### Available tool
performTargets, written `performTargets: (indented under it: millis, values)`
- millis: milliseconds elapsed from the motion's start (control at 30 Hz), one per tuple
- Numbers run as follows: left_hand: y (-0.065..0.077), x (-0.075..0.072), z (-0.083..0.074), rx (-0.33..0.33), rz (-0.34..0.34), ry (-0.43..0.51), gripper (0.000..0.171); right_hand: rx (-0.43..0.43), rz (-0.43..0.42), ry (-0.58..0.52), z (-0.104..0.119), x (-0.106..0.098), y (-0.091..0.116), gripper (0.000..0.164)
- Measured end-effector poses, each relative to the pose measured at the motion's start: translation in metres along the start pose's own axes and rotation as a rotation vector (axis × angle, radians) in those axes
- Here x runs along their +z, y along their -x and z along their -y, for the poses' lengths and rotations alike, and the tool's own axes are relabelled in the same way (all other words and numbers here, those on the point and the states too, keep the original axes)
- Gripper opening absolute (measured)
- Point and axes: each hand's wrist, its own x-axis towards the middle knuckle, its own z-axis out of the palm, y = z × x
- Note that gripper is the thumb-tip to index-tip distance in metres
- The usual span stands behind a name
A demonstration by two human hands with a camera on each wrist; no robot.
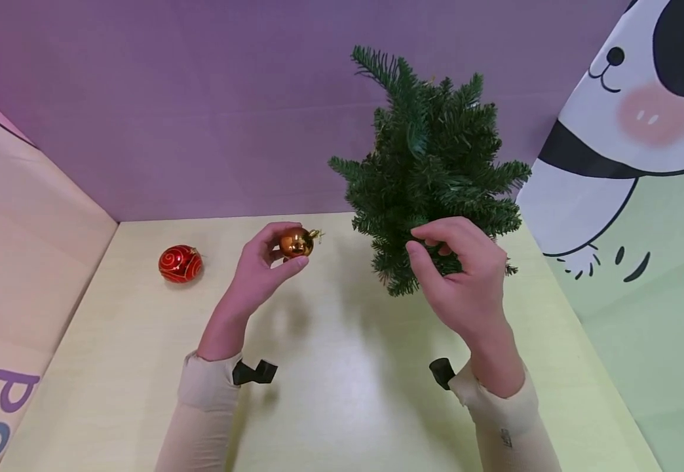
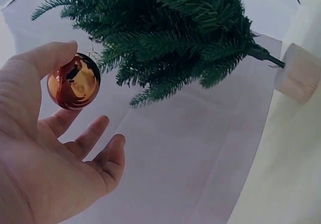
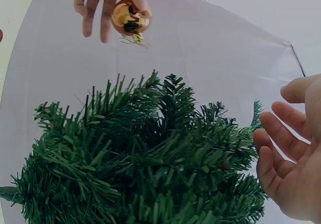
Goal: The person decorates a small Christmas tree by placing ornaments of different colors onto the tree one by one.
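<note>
A shiny gold bauble (image 1: 296, 242) is pinched between the thumb and fingers of my left hand (image 1: 262, 262), raised over the table. Its gold cap and loop point right, toward the small green Christmas tree (image 1: 430, 170). In the left wrist view the bauble (image 2: 75, 82) is held by thumb and forefinger, the other fingers loosely bent beneath it. My right hand (image 1: 466, 275) hovers at the tree's near side with fingers loosely bent. Nothing lies between its thumb and fingers, as the right wrist view shows the hand (image 3: 293, 148) beside the branches.
A red bauble with glittery swirls (image 1: 181, 263) lies on the pale table (image 1: 330, 393) at the left. The tree's light-coloured base (image 2: 300, 76) shows in the left wrist view. A purple backdrop (image 1: 200, 118) stands behind, with a panda-printed panel (image 1: 631, 196) at the right.
</note>
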Motion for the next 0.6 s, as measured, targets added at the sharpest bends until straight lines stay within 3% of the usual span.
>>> performTargets:
  millis: [367,600]
  values:
    - [-0.007,0.01,-0.016,0.026,0.019,-0.017,0.05,0.033,0.098,0.005,-0.002,0.006,0.0,0.009]
    - [-0.003,0.013,-0.024,0.076,0.03,0.002,0.051,-0.091,0.123,0.143,0.005,0.017,0.001,0.009]
